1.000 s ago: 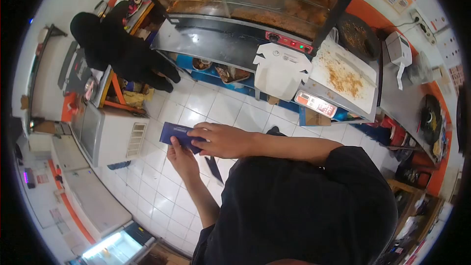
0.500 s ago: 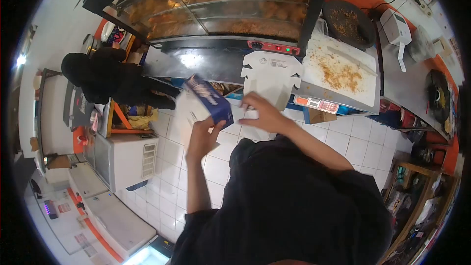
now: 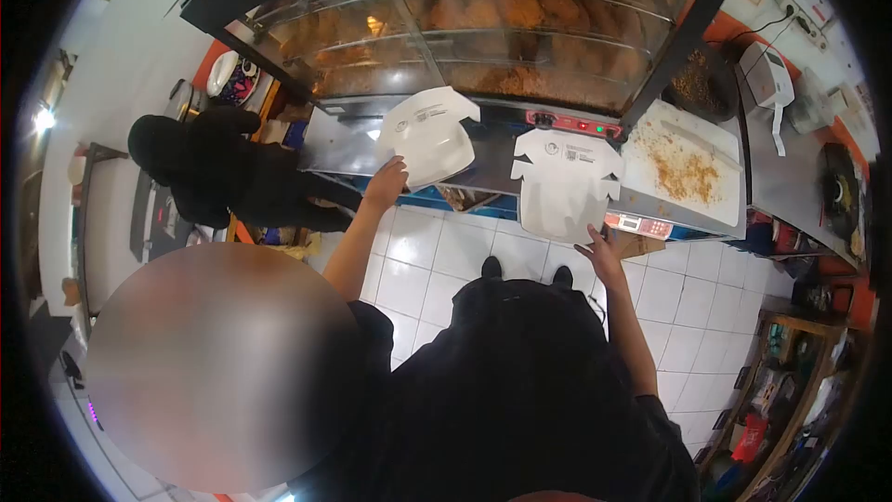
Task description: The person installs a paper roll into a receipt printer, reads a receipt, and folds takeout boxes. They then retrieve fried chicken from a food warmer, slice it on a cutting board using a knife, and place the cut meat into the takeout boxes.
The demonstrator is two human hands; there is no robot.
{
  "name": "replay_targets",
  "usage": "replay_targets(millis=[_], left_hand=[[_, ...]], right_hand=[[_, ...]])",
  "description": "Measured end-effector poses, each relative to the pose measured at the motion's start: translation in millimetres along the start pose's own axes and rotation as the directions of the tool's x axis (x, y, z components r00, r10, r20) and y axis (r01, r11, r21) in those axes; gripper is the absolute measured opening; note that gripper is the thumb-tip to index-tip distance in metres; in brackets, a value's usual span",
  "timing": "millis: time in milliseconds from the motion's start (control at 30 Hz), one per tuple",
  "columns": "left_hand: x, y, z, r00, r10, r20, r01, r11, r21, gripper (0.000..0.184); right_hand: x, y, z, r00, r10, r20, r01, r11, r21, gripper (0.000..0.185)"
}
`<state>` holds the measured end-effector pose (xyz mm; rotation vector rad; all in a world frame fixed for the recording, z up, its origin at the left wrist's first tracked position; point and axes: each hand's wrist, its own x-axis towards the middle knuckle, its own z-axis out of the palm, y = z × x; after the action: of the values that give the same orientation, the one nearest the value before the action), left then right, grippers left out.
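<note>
Two opened white cardboard food boxes with printed flaps stand side by side at the metal counter. My left hand [image 3: 386, 184] grips the near left corner of the left box [image 3: 437, 149], which sits tilted at an angle. The right box [image 3: 565, 191] lies straighter, its near end reaching past the counter's front edge. At that box's near right corner, my right hand [image 3: 604, 256] touches with its fingertips, thumb and fingers apart. Both boxes show their pale insides.
A glass warming cabinet [image 3: 483, 28] with fried food rises behind the counter. Right of the boxes lies a crumb-strewn white board [image 3: 688, 167]. A person in black [image 3: 204, 163] stands at the left. Wooden shelves [image 3: 780, 390] stand at lower right. A blurred patch covers the lower left.
The blue-and-white folded box that my left hand held now rests opened on the counter's left, inside up. My right hand has moved right to the other box. The view has shifted.
</note>
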<state>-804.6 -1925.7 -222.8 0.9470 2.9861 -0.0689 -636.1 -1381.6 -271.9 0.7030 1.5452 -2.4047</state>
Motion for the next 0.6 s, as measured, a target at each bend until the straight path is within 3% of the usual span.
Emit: replay_targets(millis=[33, 67, 133, 167, 267, 367, 433, 467, 500, 533, 567, 600], left_hand=[[5, -16, 6, 0.991, -0.042, 0.125, 0.038, 0.999, 0.038, 0.024], [7, -31, 13, 1.000, -0.005, 0.029, 0.004, 0.999, 0.053, 0.021], [7, -64, 32, 0.986, 0.071, -0.151, -0.059, 0.995, 0.083, 0.016], [11, -80, 46, 0.999, 0.021, -0.027, -0.019, 0.996, 0.089, 0.024], [13, -73, 22, 0.999, -0.013, -0.049, 0.026, 0.957, 0.290, 0.033], [28, -41, 2, 0.979, -0.182, -0.093, 0.204, 0.909, 0.363, 0.044], [48, 19, -57, 0.991, -0.120, -0.059, 0.124, 0.990, 0.066, 0.048], [52, 63, -87, 0.998, -0.032, -0.059, 0.013, 0.957, -0.290, 0.050], [55, 106, -117, 0.997, 0.057, -0.058, -0.081, 0.788, -0.611, 0.051], [59, 140, -110, 0.959, 0.273, -0.077, -0.244, 0.657, -0.713, 0.051], [52, 179, -117, 0.907, 0.411, -0.089, -0.279, 0.430, -0.859, 0.050], [52, 209, -122, 0.826, 0.559, -0.072, -0.305, 0.335, -0.892, 0.048]], right_hand=[[-4, 0, 8, 1.000, -0.005, -0.018, 0.006, 0.999, 0.054, 0.072], [-8, 0, 15, 0.999, -0.007, -0.037, 0.011, 0.994, 0.107, 0.070], [-22, -7, 29, 0.998, -0.014, -0.062, 0.016, 1.000, 0.026, 0.069], [-27, -7, 33, 0.997, -0.010, -0.071, 0.010, 1.000, 0.004, 0.069], [-61, -13, 50, 0.994, -0.023, -0.111, 0.011, 0.994, -0.106, 0.065], [-96, -12, 79, 0.974, -0.062, -0.216, 0.028, 0.987, -0.156, 0.064], [-108, -19, 107, 0.960, -0.100, -0.263, 0.075, 0.992, -0.102, 0.069], [-112, -18, 116, 0.960, -0.081, -0.267, 0.063, 0.995, -0.075, 0.069], [-115, -19, 127, 0.958, -0.077, -0.277, 0.065, 0.997, -0.051, 0.070], [-117, -20, 137, 0.956, -0.077, -0.282, 0.071, 0.997, -0.030, 0.070], [-118, -19, 145, 0.954, -0.085, -0.288, 0.080, 0.996, -0.031, 0.072], [-119, -20, 151, 0.950, -0.098, -0.296, 0.093, 0.995, -0.032, 0.073]])
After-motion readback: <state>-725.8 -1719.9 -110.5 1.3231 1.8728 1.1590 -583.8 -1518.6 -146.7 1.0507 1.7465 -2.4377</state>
